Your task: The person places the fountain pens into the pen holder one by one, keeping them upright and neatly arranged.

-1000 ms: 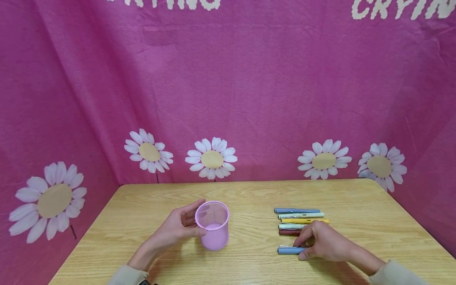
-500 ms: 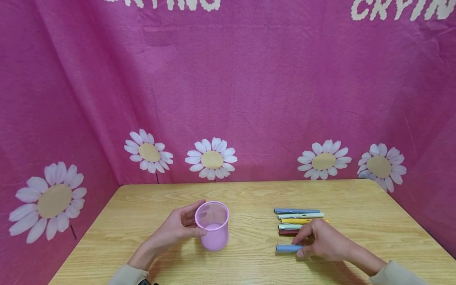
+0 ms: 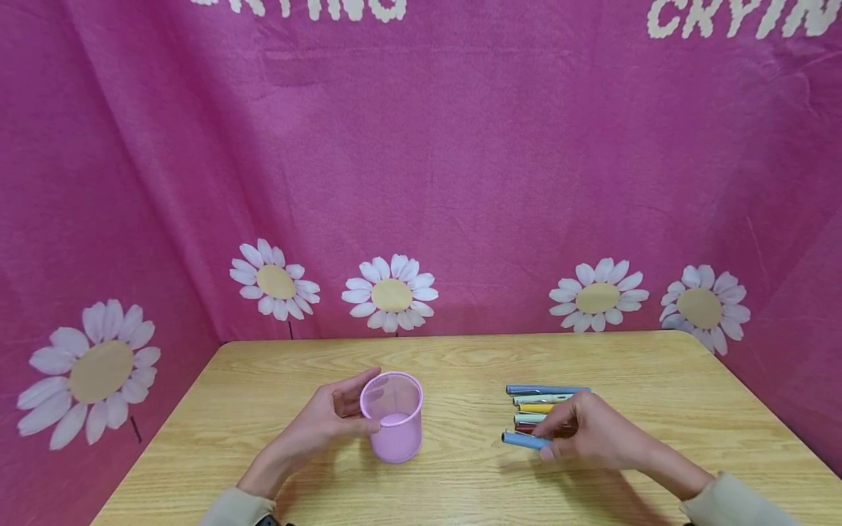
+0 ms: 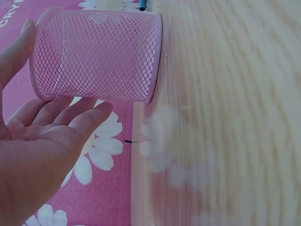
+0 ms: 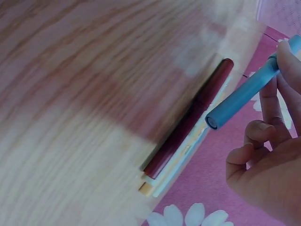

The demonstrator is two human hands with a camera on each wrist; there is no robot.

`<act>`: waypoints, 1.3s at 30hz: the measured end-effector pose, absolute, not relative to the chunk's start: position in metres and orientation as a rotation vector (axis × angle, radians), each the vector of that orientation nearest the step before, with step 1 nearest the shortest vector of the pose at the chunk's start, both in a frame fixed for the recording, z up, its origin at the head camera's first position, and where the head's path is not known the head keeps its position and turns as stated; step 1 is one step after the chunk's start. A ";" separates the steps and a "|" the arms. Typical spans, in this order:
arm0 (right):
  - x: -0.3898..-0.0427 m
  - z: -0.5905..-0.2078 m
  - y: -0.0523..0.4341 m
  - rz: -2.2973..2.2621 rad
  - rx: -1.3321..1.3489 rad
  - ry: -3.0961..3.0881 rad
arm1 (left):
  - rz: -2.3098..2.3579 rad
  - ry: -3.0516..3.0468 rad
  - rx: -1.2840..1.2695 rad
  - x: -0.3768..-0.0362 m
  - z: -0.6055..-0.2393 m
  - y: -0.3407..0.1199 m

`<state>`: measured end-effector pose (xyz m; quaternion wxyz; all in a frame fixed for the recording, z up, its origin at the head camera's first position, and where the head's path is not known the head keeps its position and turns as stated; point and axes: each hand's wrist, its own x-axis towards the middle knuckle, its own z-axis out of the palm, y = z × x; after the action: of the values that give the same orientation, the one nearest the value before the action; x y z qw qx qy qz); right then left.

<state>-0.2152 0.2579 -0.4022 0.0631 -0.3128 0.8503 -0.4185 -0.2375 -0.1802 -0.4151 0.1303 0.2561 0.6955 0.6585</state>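
In the head view a pink mesh pen holder [image 3: 397, 440] stands upright on the wooden table. My left hand [image 3: 322, 419] holds it from the left, thumb at the near side of the rim and fingers behind; the left wrist view shows the mesh wall [image 4: 101, 54] beside the fingers. My right hand [image 3: 604, 432] pinches a blue pen [image 3: 524, 440] between thumb and fingers. In the right wrist view this pen [image 5: 247, 95] is raised off the table, above a dark red pen [image 5: 190, 120]. The hand covers part of the row of pens.
Beyond my right hand lie several pens side by side: a blue one [image 3: 546, 389], pale green ones, a yellow one [image 3: 534, 408] and the dark red one. The table [image 3: 460, 365] ends at a pink curtain [image 3: 487, 183] with printed daisies.
My right hand has lifted the blue pen off the table and moved it slightly away from me, toward the row. The left hand and the pen holder have stayed in place.
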 end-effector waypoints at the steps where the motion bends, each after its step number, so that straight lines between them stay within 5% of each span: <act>1: -0.216 -0.401 0.257 -1.275 -0.945 2.565 | 1.914 2.016 0.744 -0.237 -0.415 -0.180; 39: -0.223 -0.339 0.188 -1.414 -0.787 2.627 | 1.866 2.068 0.637 -0.233 -0.406 -0.177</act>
<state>-0.2233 0.1879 -0.3392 0.0280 -0.2549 0.8512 -0.4580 -0.2330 -0.1767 -0.4056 0.1416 0.2207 0.7164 0.6465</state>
